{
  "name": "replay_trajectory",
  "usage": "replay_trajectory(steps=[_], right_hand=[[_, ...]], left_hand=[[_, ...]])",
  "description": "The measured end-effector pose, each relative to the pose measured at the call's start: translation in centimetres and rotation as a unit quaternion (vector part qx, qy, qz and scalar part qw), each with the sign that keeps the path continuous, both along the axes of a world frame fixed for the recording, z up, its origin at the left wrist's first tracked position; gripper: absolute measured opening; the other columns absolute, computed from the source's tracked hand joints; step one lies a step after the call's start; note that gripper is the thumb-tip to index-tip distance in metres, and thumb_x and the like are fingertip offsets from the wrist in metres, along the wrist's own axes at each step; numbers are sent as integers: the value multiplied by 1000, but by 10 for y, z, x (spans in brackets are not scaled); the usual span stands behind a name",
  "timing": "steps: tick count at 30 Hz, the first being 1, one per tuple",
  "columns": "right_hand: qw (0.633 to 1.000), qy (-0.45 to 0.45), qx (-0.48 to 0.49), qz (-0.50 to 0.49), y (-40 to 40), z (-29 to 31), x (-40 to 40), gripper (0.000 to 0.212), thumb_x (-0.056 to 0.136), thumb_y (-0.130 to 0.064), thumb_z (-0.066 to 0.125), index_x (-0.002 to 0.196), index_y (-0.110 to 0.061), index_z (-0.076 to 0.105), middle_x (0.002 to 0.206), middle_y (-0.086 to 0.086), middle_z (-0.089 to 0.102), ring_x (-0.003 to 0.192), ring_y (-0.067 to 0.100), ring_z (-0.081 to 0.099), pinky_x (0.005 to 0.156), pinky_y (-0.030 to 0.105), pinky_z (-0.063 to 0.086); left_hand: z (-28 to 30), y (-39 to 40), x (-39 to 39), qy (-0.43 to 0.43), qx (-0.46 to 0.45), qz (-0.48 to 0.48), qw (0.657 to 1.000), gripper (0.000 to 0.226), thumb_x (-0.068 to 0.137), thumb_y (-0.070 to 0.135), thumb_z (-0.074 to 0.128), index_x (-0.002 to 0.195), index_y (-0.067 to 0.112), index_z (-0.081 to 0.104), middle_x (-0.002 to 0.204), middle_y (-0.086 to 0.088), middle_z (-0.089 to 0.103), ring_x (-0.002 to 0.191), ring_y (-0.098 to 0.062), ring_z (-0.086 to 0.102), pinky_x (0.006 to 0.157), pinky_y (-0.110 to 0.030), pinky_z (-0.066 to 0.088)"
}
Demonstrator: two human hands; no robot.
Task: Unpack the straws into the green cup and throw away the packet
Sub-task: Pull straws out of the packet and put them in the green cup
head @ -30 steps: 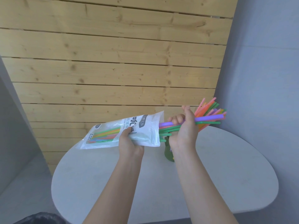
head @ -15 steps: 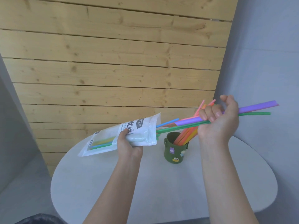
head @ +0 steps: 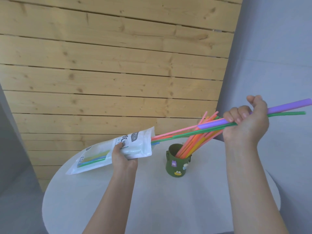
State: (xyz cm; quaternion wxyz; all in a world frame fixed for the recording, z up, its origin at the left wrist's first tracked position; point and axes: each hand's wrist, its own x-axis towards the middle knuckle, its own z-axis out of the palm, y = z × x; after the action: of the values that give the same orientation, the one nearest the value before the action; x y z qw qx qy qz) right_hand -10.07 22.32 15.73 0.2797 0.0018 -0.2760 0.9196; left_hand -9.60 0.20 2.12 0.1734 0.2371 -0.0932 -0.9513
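Observation:
A dark green cup (head: 177,166) with small stickers stands on the round white table (head: 152,200) and holds several orange, pink and yellow straws (head: 194,143) that lean to the right. My left hand (head: 122,157) grips the white straw packet (head: 94,157) near its open end, above the table and left of the cup. A few blue and green straws remain inside it. My right hand (head: 246,124) is raised right of the cup and grips a purple and a green straw (head: 285,108). Pink and green straws stick out of the packet's mouth towards that hand.
A wall of wooden planks (head: 109,73) stands behind the table, with a grey wall (head: 278,56) at the right. The table's front edge curves close to my forearms.
My right hand has drawn the purple and green straws out of the packet to the right and upward. The cup, hidden before, now shows with several straws in it. The packet has sagged slightly.

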Motion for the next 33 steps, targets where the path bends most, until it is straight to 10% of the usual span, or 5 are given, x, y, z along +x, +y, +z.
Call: replay_trajectory(steps=[33], right_hand=[[957, -66, 263, -100, -8, 43, -19, 21, 88, -20, 49, 68, -15, 51, 33, -11, 27, 30, 11, 24, 37, 16, 26]], left_hand=[[-13, -15, -6, -61, -29, 13, 998, 9, 85, 8, 56, 89, 15, 59, 86, 2, 66, 72, -14, 64, 77, -30, 53]])
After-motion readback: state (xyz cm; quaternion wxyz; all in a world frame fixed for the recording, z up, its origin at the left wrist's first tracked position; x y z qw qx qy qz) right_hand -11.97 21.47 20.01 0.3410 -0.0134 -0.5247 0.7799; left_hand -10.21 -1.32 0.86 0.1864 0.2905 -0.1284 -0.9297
